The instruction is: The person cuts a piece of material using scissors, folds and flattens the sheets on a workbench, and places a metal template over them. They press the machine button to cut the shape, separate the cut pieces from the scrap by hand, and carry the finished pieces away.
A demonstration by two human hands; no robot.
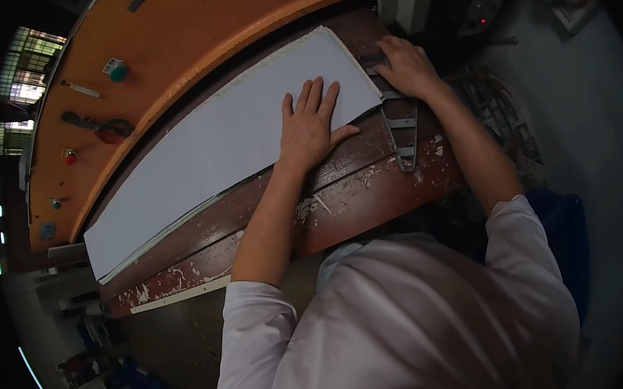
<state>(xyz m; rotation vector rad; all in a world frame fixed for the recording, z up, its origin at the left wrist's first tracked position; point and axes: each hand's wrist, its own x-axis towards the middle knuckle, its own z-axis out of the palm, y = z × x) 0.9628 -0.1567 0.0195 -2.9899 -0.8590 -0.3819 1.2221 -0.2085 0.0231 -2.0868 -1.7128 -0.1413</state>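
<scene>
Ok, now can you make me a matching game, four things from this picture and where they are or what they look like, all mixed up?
1. red button
2. left hand
3. paper
4. right hand

A. by the metal frame
B. white, lying on the brown table
C. on the orange board
D. palm down on the paper

Pairs: 1-C, 2-D, 3-B, 4-A

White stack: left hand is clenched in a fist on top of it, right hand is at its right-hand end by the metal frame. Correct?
Not the fist: the head view shows the left hand open on the white stack, fingers extended. The right hand is at its right-hand end by the metal frame, as you said.
</scene>
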